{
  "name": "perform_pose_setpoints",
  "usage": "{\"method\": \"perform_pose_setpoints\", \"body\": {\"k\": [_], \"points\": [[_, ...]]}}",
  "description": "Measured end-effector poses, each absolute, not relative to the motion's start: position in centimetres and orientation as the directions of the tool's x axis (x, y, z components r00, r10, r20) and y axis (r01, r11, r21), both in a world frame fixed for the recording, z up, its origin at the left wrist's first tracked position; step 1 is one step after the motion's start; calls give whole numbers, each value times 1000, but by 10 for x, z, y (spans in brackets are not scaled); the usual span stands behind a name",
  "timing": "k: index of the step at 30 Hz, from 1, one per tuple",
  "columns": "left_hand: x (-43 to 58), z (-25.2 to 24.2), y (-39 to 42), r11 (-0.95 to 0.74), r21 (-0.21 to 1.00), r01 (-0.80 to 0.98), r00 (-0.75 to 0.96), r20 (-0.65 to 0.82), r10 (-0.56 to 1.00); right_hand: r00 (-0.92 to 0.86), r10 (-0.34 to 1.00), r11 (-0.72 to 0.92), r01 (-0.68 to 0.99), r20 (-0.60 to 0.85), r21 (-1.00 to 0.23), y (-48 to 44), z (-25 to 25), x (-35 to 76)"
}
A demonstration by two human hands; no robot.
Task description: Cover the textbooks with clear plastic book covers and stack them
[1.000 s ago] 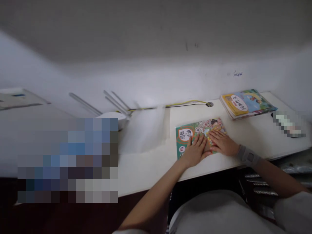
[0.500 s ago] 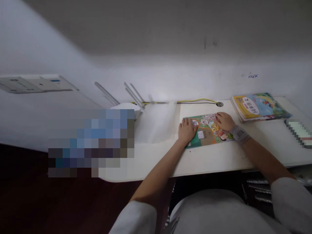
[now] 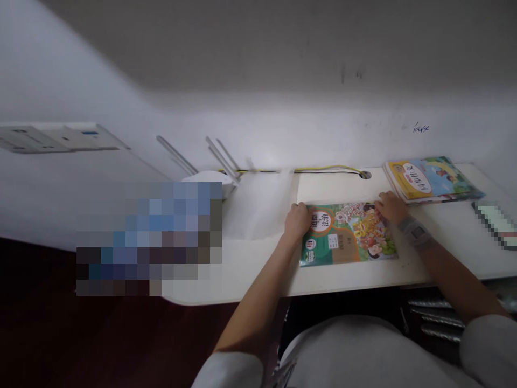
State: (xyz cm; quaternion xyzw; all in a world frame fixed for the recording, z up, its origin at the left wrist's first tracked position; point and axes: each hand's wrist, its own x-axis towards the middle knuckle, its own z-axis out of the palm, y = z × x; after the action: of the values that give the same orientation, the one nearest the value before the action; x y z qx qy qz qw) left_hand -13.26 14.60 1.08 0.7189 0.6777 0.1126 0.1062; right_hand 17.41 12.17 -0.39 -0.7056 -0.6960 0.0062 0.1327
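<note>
A green and brown textbook [image 3: 343,240] with colourful cartoon figures on its cover lies closed on the white desk [image 3: 226,275]. My left hand [image 3: 298,220] is closed at its upper left corner, fingers curled over the edge. At the upper right corner my right hand [image 3: 391,207], with a grey watch [image 3: 415,233] on the wrist, has its fingers bent round the book's edge. Most of the cover shows between the two hands. Beyond my right hand lies a stack of books [image 3: 432,178], a yellow and blue one on top.
A translucent sheet [image 3: 262,210] lies left of the textbook, near a white router [image 3: 208,177] with upright antennas. Yellow and black cables [image 3: 323,169] run along the wall to a desk hole [image 3: 365,175]. A pixelated phone-like object [image 3: 498,223] sits at the far right.
The textbook has moved a little towards me. Both my hands have gone from lying on its cover to its upper corners, farther apart, uncovering the cover's title.
</note>
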Motion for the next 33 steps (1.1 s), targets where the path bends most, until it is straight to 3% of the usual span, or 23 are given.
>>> {"method": "perform_pose_setpoints", "body": {"k": [7,14,22,33], "points": [[-131,15,172,-2,324,946,10,-24,1000,182,981,-160,955,68,-251,135,0,179],[-124,3,169,-43,272,961,27,63,998,230,961,-172,932,152,-320,130,-6,169],[-119,-9,168,-127,195,973,101,138,985,169,948,-98,961,271,-258,128,-15,159],[-125,-1,159,-148,222,964,113,163,980,26,946,22,990,323,-142,126,-20,168]]}}
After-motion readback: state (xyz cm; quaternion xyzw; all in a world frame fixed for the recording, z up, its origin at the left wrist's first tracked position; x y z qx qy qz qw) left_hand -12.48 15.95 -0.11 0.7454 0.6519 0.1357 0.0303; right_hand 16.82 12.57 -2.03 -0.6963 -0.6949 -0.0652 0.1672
